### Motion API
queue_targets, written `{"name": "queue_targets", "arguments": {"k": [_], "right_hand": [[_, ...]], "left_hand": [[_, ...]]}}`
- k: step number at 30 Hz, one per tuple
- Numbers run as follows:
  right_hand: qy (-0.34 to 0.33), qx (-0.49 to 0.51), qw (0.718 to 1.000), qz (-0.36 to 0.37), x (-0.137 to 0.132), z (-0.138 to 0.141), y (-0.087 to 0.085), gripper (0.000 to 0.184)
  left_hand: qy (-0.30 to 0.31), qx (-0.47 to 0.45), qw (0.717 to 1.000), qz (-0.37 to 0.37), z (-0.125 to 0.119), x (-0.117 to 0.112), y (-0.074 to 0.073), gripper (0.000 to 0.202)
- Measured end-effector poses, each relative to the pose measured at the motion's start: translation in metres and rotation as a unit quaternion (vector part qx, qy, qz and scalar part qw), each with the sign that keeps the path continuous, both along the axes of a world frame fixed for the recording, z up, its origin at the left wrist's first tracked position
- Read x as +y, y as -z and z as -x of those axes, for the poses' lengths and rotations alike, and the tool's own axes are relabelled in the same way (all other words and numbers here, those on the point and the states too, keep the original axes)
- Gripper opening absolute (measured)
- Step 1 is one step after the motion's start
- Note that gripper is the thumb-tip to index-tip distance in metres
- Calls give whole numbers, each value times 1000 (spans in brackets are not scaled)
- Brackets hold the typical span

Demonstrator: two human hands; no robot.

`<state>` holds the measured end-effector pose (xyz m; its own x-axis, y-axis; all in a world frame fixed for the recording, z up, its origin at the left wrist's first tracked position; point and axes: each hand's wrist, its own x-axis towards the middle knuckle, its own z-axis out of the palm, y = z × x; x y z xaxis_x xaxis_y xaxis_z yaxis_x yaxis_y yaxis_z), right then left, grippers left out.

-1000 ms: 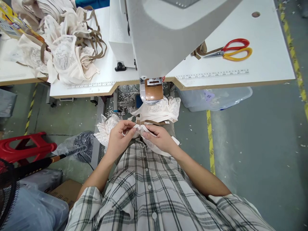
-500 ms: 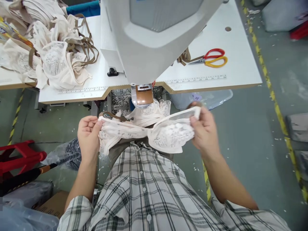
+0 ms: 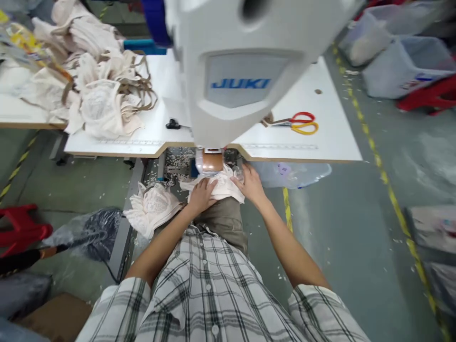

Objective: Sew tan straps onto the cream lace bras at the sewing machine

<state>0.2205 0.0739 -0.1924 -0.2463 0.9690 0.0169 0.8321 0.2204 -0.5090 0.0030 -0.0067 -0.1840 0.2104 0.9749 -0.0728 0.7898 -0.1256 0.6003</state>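
A cream lace bra piece [image 3: 223, 186] lies on my lap just below the head of the white JUKI sewing machine [image 3: 242, 71]. My left hand [image 3: 201, 195] presses on its near left part with fingers bent over the cloth. My right hand [image 3: 250, 183] rests on its right edge, fingers laid along the fabric. A second bunch of lace garment [image 3: 152, 209] hangs off my left knee, touched by neither hand.
The white work table [image 3: 335, 137] carries red and yellow scissors [image 3: 297, 123] on the right and a heap of cream bras with brown straps [image 3: 99, 99] on the left. Clear bins [image 3: 402, 66] stand far right; a red stool [image 3: 21, 228] and dark bag [image 3: 94, 230] lie left.
The bra that was stretched wide between both hands half a second ago is now gathered on my lap under the machine head. Both hands moved inward and forward onto it. The view tilted up.
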Motion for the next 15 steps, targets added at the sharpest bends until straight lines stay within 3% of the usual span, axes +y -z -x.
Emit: {"name": "queue_targets", "arguments": {"k": [3,6,9,10,12,15], "right_hand": [[-88,-53,995,9,13,37,6,59],[-128,-80,988,40,10,64,9,51],[-118,-98,988,31,-22,73,7,57],[-108,-103,989,21,-35,74,6,60],[-84,-111,990,-5,-57,78,6,63],[-61,-108,992,-6,-65,87,8,63]], "left_hand": [[-36,32,998,35,-8,-25,9,74],[-71,36,995,59,11,-48,6,75],[-179,46,979,82,70,-82,-5,49],[-243,60,964,91,95,-96,-9,38],[-371,99,916,117,145,-123,-14,38],[-469,124,858,167,197,-155,-19,31]]}}
